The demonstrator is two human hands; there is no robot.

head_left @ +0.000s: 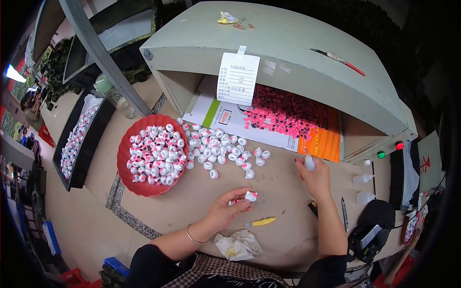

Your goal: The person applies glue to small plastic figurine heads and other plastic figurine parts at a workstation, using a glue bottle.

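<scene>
My left hand [229, 205] is closed around a small white figure piece [250, 196] with a pink patch, pinched at the fingertips. Further right, my right hand [316, 178] grips a small white squeeze bottle [309, 163], its thin nozzle pointing up by the near edge of a printed cardboard sheet [230, 116]. Many small pink pieces [281, 120] with dark spots lie spread on that sheet under the shelf. A red scalloped bowl [126, 180] full of white-and-pink pieces stands left of centre. Loose white pieces [216, 146] are heaped beside it.
A greenish metal hood [283, 43] arches over the sheet, with a paper label [238, 79] hanging from it. Near my body lie a yellow-handled tool [263, 222] and a crumpled wrapper [238, 245]. A black cap [377, 218] sits at right. A metal post [103, 55] rises at left.
</scene>
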